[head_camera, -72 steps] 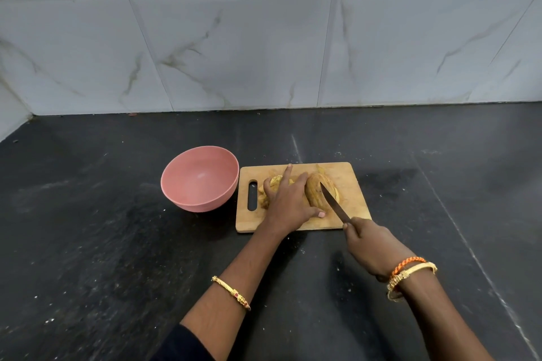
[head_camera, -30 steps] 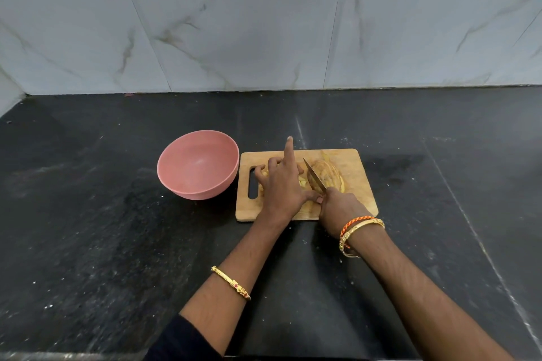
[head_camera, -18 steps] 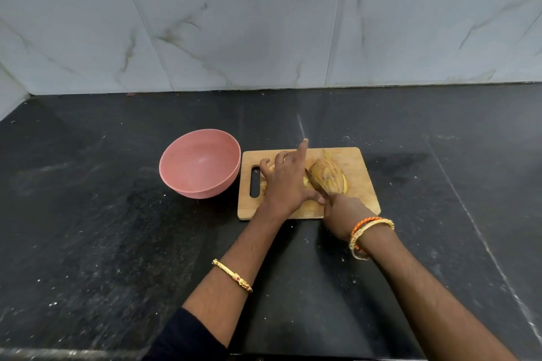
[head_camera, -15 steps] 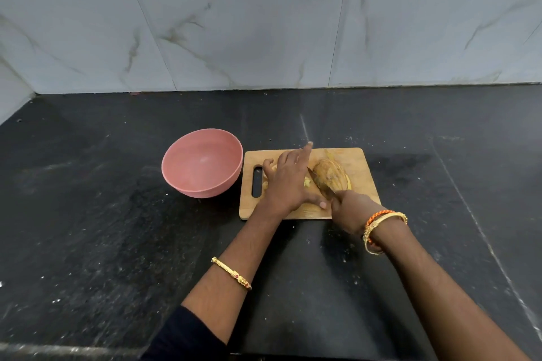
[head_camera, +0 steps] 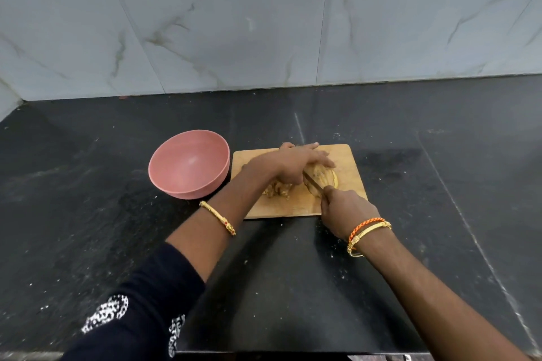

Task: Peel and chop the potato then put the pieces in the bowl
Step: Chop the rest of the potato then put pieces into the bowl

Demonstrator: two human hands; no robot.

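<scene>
A person is standing at a black bench [head_camera: 88, 243] and working on a potato [head_camera: 324, 180] that is lying on a wooden cutting board [head_camera: 347, 161]. The potato is sitting near the middle of the board, just right of the left hand. It is looking tan and yellowish, with darker lengthwise streaks on its rounded top, so peel or marks are showing, though the blur is making it hard to tell which. A small heap of pale, ragged scraps [head_camera: 277, 190] is lying on the board just to the left of the potato, partly under the left wrist.

The left hand [head_camera: 293, 163] is reaching across the board from the left, its fingers [head_camera: 321, 159] lying fairly straight and pressing down on the far side of the potato. The right hand [head_camera: 346, 208] is sitting at the near right corner of the board, its fingers curling tightly round the handle of a knife [head_camera: 312, 182]. The blade is running up and to the left, resting against the near left side of the potato between the two hands.

A pink bowl [head_camera: 164, 167] is standing on the bench just left of the board, almost touching its edge, and nothing is showing inside it.

Gold bangles are circling both wrists, with an orange cord [head_camera: 366, 227] on the right one. A dark sleeve [head_camera: 140, 311] with white print is covering the left upper arm. Pale marbled tiles [head_camera: 205, 23] are lining the wall behind.
</scene>
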